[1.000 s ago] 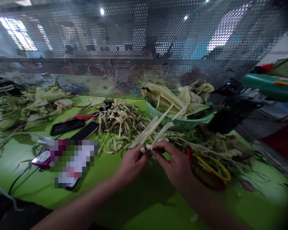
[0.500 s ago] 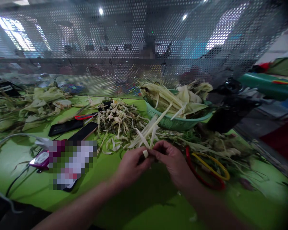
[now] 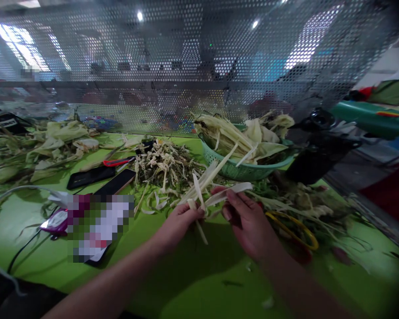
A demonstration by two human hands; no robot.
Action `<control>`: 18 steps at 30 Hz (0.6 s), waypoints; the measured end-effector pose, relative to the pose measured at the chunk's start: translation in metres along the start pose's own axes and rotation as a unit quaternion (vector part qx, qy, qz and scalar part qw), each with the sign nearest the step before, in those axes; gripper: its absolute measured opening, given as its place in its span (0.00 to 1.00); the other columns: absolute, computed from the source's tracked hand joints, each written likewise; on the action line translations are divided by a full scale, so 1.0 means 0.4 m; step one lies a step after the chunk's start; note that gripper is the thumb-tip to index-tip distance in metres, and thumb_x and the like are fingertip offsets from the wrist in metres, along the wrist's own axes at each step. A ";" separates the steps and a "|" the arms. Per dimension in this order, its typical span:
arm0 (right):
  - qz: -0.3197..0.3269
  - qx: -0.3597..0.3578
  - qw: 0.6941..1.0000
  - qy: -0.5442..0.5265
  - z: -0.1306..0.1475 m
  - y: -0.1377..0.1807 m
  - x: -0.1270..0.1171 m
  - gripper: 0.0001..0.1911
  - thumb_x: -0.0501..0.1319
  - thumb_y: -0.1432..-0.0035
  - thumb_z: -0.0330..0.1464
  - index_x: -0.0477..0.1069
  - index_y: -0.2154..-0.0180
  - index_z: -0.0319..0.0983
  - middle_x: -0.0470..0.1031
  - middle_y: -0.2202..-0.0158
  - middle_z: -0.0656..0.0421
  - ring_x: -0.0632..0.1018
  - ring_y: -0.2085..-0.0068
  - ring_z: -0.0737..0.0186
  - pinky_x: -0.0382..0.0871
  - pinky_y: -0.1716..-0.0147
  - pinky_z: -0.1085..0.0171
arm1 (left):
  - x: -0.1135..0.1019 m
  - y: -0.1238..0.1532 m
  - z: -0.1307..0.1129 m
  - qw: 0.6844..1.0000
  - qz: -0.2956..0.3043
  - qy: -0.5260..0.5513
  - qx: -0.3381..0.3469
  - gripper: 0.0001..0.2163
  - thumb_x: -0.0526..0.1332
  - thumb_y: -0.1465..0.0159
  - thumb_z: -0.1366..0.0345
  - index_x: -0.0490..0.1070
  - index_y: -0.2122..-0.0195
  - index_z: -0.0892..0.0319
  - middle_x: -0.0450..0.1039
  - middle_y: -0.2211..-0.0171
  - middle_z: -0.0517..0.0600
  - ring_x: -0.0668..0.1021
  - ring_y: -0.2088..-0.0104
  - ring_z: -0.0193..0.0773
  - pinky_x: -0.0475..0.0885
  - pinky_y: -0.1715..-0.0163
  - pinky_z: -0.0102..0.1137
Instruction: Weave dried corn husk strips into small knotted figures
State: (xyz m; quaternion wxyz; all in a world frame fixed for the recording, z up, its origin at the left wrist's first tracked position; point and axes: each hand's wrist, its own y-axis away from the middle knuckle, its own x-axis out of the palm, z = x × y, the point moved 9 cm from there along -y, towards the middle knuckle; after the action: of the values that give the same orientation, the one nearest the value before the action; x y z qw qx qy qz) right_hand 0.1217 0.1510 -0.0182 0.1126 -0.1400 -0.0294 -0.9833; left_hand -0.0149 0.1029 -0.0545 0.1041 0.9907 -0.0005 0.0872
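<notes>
My left hand point(image 3: 177, 221) is closed around the base of a bundle of pale husk strips point(image 3: 204, 181) that fan up and to the right. My right hand point(image 3: 248, 217) pinches one strip point(image 3: 231, 191) and holds it out to the right, away from the bundle. Both hands hover just above the green table point(image 3: 193, 283). Behind them lies a heap of shredded husk bits point(image 3: 164, 166). A green basket point(image 3: 246, 168) full of husks stands at the back right.
Two dark phones point(image 3: 101, 179) and a red-handled tool point(image 3: 119, 161) lie at the left, with a blurred-out packet point(image 3: 98, 226) nearer me. Loose husks point(image 3: 56, 141) pile up at the far left. Yellow and red rings point(image 3: 295, 230) lie right of my hand. A perforated metal screen point(image 3: 186, 66) backs the table.
My right hand has pulled one strip off to the right, away from the bundle in my left hand. The hands were together before and are now apart.
</notes>
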 end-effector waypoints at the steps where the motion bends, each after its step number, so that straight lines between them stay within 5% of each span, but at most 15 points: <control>1: 0.007 -0.009 1.000 0.000 0.008 -0.001 0.001 0.13 0.64 0.47 0.41 0.76 0.64 0.39 0.74 0.67 0.58 0.63 0.78 0.72 0.57 0.80 0.69 | 0.000 -0.003 0.007 1.000 0.001 0.010 -0.010 0.07 0.60 0.44 0.62 0.70 0.70 0.61 0.66 0.75 0.45 0.67 0.73 0.30 0.61 0.71 0.26; 7: 0.054 -0.068 0.988 0.124 0.046 0.004 0.016 0.13 0.61 0.43 0.41 0.73 0.62 0.40 0.70 0.78 0.62 0.67 0.78 0.68 0.61 0.79 0.69 | 0.005 -0.005 0.012 1.000 0.016 -0.008 -0.022 0.09 0.61 0.45 0.61 0.69 0.70 0.61 0.65 0.75 0.45 0.66 0.74 0.30 0.60 0.71 0.26; 13: 0.105 -0.148 0.906 0.382 0.074 0.036 0.061 0.10 0.59 0.42 0.39 0.75 0.65 0.42 0.75 0.72 0.61 0.74 0.71 0.64 0.66 0.69 0.66 | 0.017 -0.001 -0.014 0.995 0.045 -0.084 0.020 0.09 0.59 0.43 0.60 0.68 0.70 0.62 0.63 0.75 0.44 0.65 0.72 0.31 0.59 0.70 0.26; 18: 0.064 -0.153 0.886 0.433 0.072 0.039 0.055 0.08 0.60 0.43 0.39 0.71 0.67 0.41 0.73 0.76 0.62 0.72 0.74 0.64 0.64 0.74 0.67 | 0.037 0.003 -0.032 0.984 0.069 -0.151 0.062 0.10 0.55 0.41 0.60 0.66 0.72 0.61 0.59 0.76 0.43 0.62 0.74 0.30 0.58 0.72 0.26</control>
State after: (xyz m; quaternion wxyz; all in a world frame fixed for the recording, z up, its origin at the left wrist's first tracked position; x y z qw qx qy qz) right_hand 0.1124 0.1336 0.0162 0.1543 0.2827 0.1822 -0.9290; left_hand -0.0027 0.1046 -0.0395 0.0348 0.9947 -0.0788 -0.0566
